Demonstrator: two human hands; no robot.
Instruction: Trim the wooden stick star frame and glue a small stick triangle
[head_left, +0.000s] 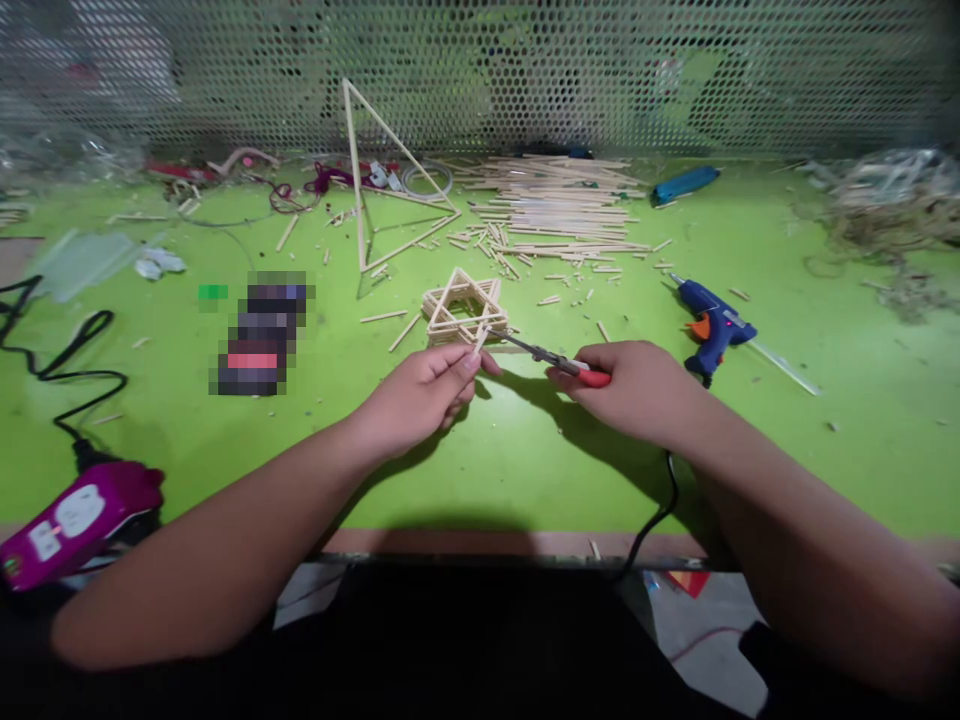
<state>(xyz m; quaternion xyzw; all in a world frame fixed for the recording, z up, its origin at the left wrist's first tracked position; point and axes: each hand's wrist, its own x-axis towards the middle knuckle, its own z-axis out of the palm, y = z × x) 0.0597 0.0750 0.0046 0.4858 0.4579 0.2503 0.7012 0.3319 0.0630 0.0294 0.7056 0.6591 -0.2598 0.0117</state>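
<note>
My left hand (427, 392) pinches a short wooden stick (481, 338) between thumb and fingertips. My right hand (634, 388) is wrapped round red-handled pliers (556, 360), whose narrow metal jaws point left and reach close to the stick's upper end. Whether the jaws touch the stick I cannot tell. Just beyond both hands stands a star-shaped stack (463, 306) of thin wooden sticks on the green table (480, 480). Right of the pliers lies a blue hot glue gun (712, 325) with an orange trigger and a clear glue stick at its back.
A large stick triangle frame (355, 175) stands behind the star. Many loose sticks (562, 195) lie at the back, before a perforated metal screen (480, 80). A pixelated dark object (259, 340) lies left. A magenta device (82, 520) with a black cable sits front left.
</note>
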